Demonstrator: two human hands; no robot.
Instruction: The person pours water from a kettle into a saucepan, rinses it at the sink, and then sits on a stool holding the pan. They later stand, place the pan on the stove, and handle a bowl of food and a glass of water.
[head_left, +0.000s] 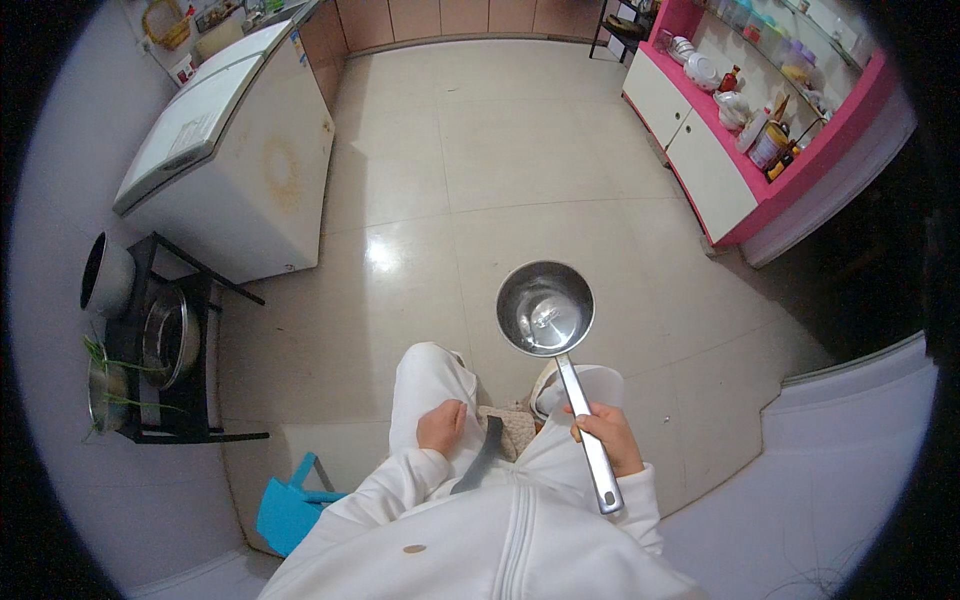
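My right hand (609, 433) grips the long metal handle (579, 397) of a stainless steel ladle or dipper. Its round bowl (545, 308) is held out over the floor beyond my knees, opening upward. Bright reflections show inside, and I cannot tell whether they come from water or bare metal. The handle's far end, with a hanging hole, reaches back past my wrist towards my jacket. Near my left thigh, my left hand (442, 427) is curled closed with nothing visible in it. A dark strap (480, 457) hangs between my legs.
A white chest freezer (247, 165) stands at the left. Below it, a black rack (169, 337) holds pots and green stalks. A blue plastic dustpan or scoop (289, 514) is at lower left. A pink-and-white cabinet (705, 165) with bottles and bowls stands at upper right.
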